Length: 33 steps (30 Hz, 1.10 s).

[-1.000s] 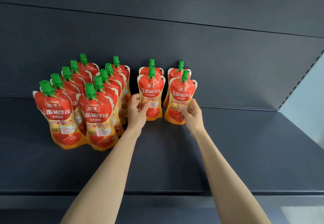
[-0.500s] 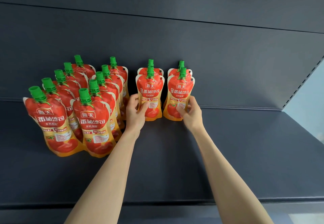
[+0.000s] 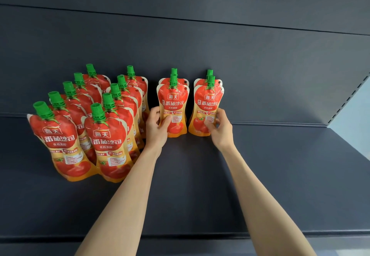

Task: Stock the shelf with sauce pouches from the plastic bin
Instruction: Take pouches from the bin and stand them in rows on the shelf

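Left hand (image 3: 158, 128) grips the left tomato sauce pouch (image 3: 173, 103), right hand (image 3: 221, 130) the right tomato sauce pouch (image 3: 208, 103).
Both stand tall, mid-frame.

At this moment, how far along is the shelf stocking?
Done: two long pouch rows stand at left. In hand: left hand grips third-row pouch, right hand grips fourth-row pouch, one pouch behind each. Left: filling those rows forward along the shelf; bin unseen.

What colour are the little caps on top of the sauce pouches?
Green. Every sauce pouch has a green cap, clearest in the head view.
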{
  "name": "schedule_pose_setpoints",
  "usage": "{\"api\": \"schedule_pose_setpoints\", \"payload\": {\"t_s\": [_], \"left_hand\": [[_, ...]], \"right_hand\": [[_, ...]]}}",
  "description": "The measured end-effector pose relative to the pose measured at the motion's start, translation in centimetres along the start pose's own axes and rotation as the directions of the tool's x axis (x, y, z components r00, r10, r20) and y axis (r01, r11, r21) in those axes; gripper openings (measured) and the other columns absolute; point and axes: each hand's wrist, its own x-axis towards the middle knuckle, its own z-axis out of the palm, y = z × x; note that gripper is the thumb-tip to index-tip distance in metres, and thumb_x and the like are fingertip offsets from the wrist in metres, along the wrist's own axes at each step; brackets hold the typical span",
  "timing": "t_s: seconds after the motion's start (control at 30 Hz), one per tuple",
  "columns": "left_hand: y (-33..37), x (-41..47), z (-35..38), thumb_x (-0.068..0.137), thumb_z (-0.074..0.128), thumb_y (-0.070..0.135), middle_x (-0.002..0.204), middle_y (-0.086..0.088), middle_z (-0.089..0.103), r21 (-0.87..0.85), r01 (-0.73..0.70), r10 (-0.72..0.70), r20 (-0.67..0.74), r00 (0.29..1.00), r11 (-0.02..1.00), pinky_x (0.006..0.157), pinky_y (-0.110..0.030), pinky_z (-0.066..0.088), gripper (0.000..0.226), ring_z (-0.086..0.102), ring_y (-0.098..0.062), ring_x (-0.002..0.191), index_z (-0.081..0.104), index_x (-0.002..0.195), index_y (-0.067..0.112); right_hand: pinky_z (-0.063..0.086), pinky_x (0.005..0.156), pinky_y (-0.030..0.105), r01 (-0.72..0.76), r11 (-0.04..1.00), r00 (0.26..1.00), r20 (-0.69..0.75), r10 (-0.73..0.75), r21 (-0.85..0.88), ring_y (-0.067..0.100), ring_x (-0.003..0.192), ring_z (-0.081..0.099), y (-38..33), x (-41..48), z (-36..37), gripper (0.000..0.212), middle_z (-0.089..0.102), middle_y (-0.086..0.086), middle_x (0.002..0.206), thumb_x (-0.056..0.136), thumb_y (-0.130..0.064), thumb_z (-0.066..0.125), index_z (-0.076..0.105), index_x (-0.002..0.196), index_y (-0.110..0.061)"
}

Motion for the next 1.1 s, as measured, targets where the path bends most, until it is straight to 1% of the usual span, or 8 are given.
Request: {"api": "schedule_pose_setpoints", "payload": {"t_s": [0.13, 0.3, 0.4, 0.5, 0.67, 0.83, 0.93, 1.1], "left_hand": [[0.2, -0.2, 0.2, 0.092, 0.057, 0.016, 0.109, 0.006, 0.055, 0.027, 0.011, -0.011, -0.017, 1.000, 1.000, 0.066, -0.007, 0.047, 0.027, 0.056, 0.002, 0.093, 0.046, 0.117, 0.018], [-0.1, -0.7, 0.1, 0.091, 0.059, 0.023, 0.128, 0.001, 0.051, 0.140, 0.019, -0.015, -0.028, 1.000, 0.990, 0.098, -0.032, 0.046, 0.047, 0.049, -0.015, 0.120, 0.040, 0.134, 0.017], [0.6, -1.9, 0.0, 0.092, 0.058, 0.026, 0.143, -0.004, 0.040, 0.209, 0.026, -0.020, -0.032, 0.999, 0.978, 0.109, -0.037, 0.035, 0.057, 0.037, -0.017, 0.133, 0.031, 0.141, 0.017], [1.8, -3.7, -0.3, 0.093, 0.056, 0.026, 0.146, -0.004, 0.036, 0.302, -0.032, 0.038, -0.015, 0.999, 0.953, 0.106, -0.031, 0.032, 0.054, 0.032, -0.017, 0.135, 0.032, 0.141, 0.019], [4.6, -8.1, -0.2, 0.091, 0.058, 0.018, 0.133, -0.003, 0.051, 0.299, -0.210, 0.174, 0.141, 0.974, 0.931, 0.104, -0.032, 0.040, 0.037, 0.044, -0.015, 0.124, 0.051, 0.127, 0.014], [7.3, -14.6, 2.5, 0.090, 0.059, 0.017, 0.111, 0.007, 0.065, 0.193, -0.325, 0.240, 0.365, 0.899, 0.926, 0.093, -0.011, 0.039, 0.023, 0.056, -0.002, 0.108, 0.061, 0.113, 0.019], [8.3, -19.5, 4.4, 0.090, 0.059, 0.014, 0.099, 0.016, 0.066, 0.124, -0.289, 0.205, 0.455, 0.867, 0.949, 0.087, -0.010, 0.043, 0.016, 0.060, 0.005, 0.097, 0.063, 0.105, 0.020], [6.8, -29.9, 8.4, 0.090, 0.059, 0.016, 0.095, 0.015, 0.067, 0.100, -0.225, 0.104, 0.664, 0.741, 0.969, 0.082, -0.008, 0.045, 0.014, 0.061, 0.004, 0.092, 0.064, 0.103, 0.021]], "right_hand": [[0.046, 0.075, 0.009, -0.017, 1.000, 1.000, 0.011, 0.017, -0.020, 0.008, 0.102, 0.055, 0.0, -0.1, -0.2, 0.035, 0.060, 0.004, 0.123, 0.092, -0.012, 0.057, 0.046, 0.125, -0.009], [0.048, 0.098, 0.038, -0.044, 0.991, 0.998, -0.053, 0.038, -0.127, 0.017, 0.114, 0.054, -0.1, -1.1, -0.4, 0.048, 0.056, 0.005, 0.128, 0.087, -0.020, 0.065, 0.045, 0.130, -0.013], [0.043, 0.094, 0.028, -0.050, 0.985, 0.996, -0.085, 0.036, -0.164, 0.019, 0.119, 0.050, -1.1, -2.5, -1.0, 0.048, 0.050, 0.005, 0.134, 0.089, -0.022, 0.063, 0.044, 0.132, -0.012], [0.037, 0.091, 0.024, -0.045, 0.981, 0.992, -0.122, 0.022, -0.191, 0.018, 0.119, 0.050, -2.7, -4.6, -1.9, 0.041, 0.053, 0.003, 0.131, 0.091, -0.023, 0.061, 0.050, 0.129, -0.012], [0.041, 0.101, 0.033, -0.012, 0.976, 0.979, -0.203, -0.034, -0.218, 0.019, 0.115, 0.054, -5.0, -10.3, -5.1, 0.027, 0.062, 0.001, 0.120, 0.091, -0.019, 0.059, 0.061, 0.117, -0.012], [0.040, 0.094, 0.024, -0.049, 0.957, 0.939, -0.341, -0.054, -0.287, 0.014, 0.104, 0.056, -5.3, -18.1, -10.5, 0.021, 0.064, -0.008, 0.110, 0.091, -0.020, 0.061, 0.064, 0.111, -0.015], [0.039, 0.087, 0.014, -0.084, 0.941, 0.914, -0.402, -0.059, -0.329, 0.011, 0.098, 0.057, -5.0, -23.0, -13.7, 0.015, 0.060, -0.015, 0.102, 0.090, -0.017, 0.062, 0.067, 0.104, -0.015], [0.045, 0.081, 0.020, -0.223, 0.917, 0.866, -0.498, 0.032, -0.329, 0.006, 0.091, 0.060, -1.8, -33.2, -19.6, 0.014, 0.064, -0.011, 0.099, 0.091, -0.019, 0.059, 0.067, 0.103, -0.016]]}}
